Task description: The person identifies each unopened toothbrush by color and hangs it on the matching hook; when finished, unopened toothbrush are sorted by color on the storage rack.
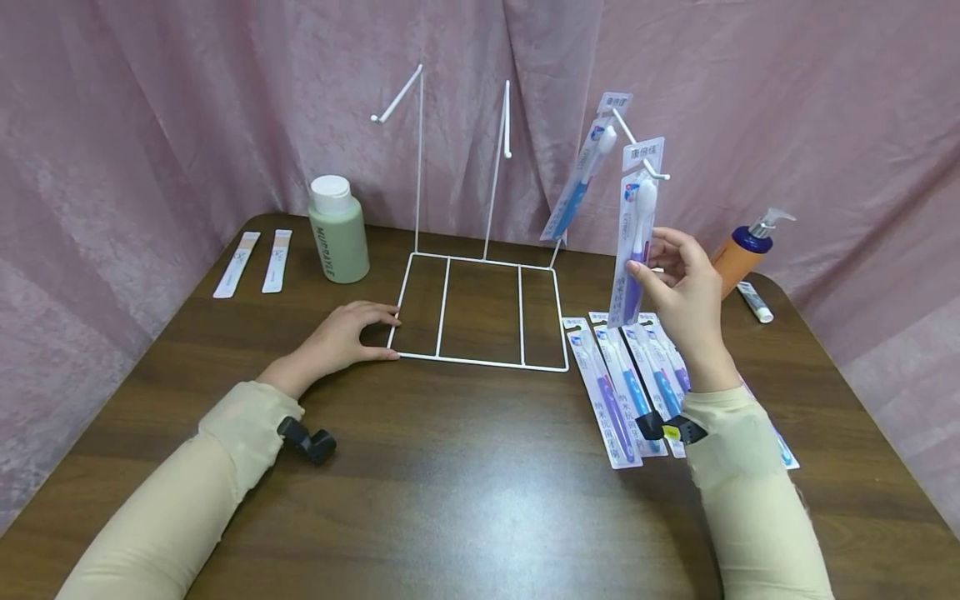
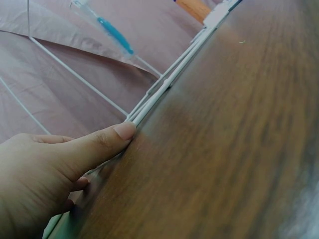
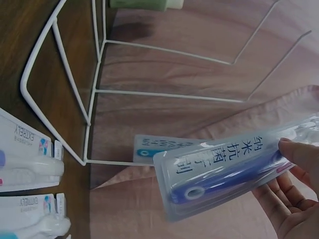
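A purple-handled toothbrush in a clear blister pack (image 1: 628, 242) hangs upright at the front of the rack's right-hand hook (image 1: 657, 174), whose tip appears to poke through the pack's header. The right hand (image 1: 686, 287) pinches its lower part between thumb and fingers. Seating it well likely calls for keeping the pack upright, easing the header past the upturned tip, and releasing only once the hook bears the weight. The left hand (image 1: 345, 333), fingers spread and thumb extended, touches the front left corner of the white wire rack (image 1: 480, 362), probably steadying it.

Behind, a blue toothbrush pack (image 1: 581, 179) hangs on the same hook. More toothbrush packs (image 1: 605, 396), one brush in each clearly visible one, lie on the brown worktop (image 1: 450, 500). A green bottle (image 1: 341, 242) with a white cap and an orange pump bottle (image 1: 737, 258) hide their contents; a small capped tube (image 1: 754, 302) lies beyond.
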Demonstrator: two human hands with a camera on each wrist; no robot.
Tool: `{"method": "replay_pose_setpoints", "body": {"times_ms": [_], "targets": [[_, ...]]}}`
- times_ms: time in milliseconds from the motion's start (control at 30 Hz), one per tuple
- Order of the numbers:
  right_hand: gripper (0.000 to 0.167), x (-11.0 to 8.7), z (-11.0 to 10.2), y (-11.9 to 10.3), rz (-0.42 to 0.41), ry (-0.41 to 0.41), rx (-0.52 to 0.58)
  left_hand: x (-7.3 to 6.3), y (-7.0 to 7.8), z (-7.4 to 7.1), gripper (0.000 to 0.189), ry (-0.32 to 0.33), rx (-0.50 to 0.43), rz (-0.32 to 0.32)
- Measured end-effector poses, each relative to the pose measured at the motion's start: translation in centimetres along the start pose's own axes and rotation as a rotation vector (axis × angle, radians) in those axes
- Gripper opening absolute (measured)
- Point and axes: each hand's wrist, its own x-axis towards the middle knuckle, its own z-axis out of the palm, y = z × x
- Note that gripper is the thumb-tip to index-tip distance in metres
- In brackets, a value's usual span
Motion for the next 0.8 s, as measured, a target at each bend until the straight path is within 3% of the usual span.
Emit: {"method": "replay_pose_setpoints", "body": {"times_ms": [267,800], "targets": [[0.046,1.2,1.4,0.4,0.05,0.038,0.012,-0.1,0.1,0.0,0.054,0.001,0.003,0.002],[0.045,3.7,3.7,1.5,0.069,0.086,0.059,-0.1,0.2,-0.1,0.054,0.01,0.008,0.005]]}}
